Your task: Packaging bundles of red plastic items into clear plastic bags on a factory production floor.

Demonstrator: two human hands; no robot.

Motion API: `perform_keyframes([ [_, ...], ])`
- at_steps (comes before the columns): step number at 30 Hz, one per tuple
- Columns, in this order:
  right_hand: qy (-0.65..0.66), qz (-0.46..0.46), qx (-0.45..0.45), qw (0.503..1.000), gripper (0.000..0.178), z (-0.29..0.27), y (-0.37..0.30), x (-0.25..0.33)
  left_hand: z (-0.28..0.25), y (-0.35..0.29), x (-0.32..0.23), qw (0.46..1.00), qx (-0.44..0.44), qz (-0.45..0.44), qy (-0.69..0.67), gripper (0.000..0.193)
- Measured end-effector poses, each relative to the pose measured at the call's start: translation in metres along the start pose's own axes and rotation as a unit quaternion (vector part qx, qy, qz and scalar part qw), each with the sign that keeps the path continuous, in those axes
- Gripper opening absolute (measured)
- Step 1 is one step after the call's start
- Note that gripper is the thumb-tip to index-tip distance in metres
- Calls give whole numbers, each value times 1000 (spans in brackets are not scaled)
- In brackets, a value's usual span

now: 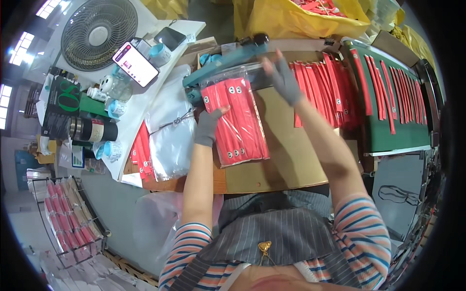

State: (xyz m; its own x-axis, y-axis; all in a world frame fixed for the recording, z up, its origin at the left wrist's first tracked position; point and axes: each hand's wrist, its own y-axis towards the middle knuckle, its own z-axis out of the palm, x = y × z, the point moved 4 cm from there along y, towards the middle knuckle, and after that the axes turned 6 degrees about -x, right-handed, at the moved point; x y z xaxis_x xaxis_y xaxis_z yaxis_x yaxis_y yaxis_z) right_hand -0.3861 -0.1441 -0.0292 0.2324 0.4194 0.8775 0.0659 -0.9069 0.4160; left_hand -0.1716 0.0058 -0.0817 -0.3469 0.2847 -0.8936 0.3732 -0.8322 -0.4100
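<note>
Lying just ahead of the person, the clear bag [238, 127] holds red strips side by side; its upper, clear end reaches the teal machine [223, 65], though whether the film sits inside it cannot be told. The left hand [208, 127], in a grey fingerless glove, is closed on the bag's left edge, thumb across the top face, the other fingers hidden; this grip appears meant to keep the strips flat and the bag square to the machine. The right hand [284, 80], gloved alike, is raised with fingers spread and somewhat blurred, and has hold of nothing visible. It is near the machine's black knob [261, 39], apart from the bag.

Between the forearms, brown board [281, 162] covers part of the desk [167, 185], likely as a smooth work surface. Just right of the right hand, loose strips [320, 89] lie in a row, presumably for easy reach. Farther right, more strips lie spaced on a green belt [383, 133].

Beside the left hand, on its outer side, lie flat clear sleeves [170, 145], probably stocked within reach. Beyond them, a phone [136, 64] leans tilted, screen lit, apparently for viewing; the fan [99, 36] stands past it.
</note>
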Motion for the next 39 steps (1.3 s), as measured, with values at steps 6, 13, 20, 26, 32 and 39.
perform_keyframes([
  [6,-130,-45,167,976,75,-47,-199,33,-27,-40,-20,974,-35,156,163,50],
  [13,-181,-141,242,943,58,-88,-241,53,-71,-57,-148,726,-318,509,335,37],
  [20,-248,-149,246,925,47,-88,-247,53,-115,8,-286,516,-381,582,500,31],
  [26,-250,-123,257,925,46,-88,-241,53,-131,58,-310,580,-356,505,531,33],
  [32,-252,-127,254,925,46,-85,-240,50,-130,63,-314,578,-371,479,547,39],
  [39,-246,-135,249,927,44,-85,-238,60,-105,-15,-289,603,-355,632,334,29],
])
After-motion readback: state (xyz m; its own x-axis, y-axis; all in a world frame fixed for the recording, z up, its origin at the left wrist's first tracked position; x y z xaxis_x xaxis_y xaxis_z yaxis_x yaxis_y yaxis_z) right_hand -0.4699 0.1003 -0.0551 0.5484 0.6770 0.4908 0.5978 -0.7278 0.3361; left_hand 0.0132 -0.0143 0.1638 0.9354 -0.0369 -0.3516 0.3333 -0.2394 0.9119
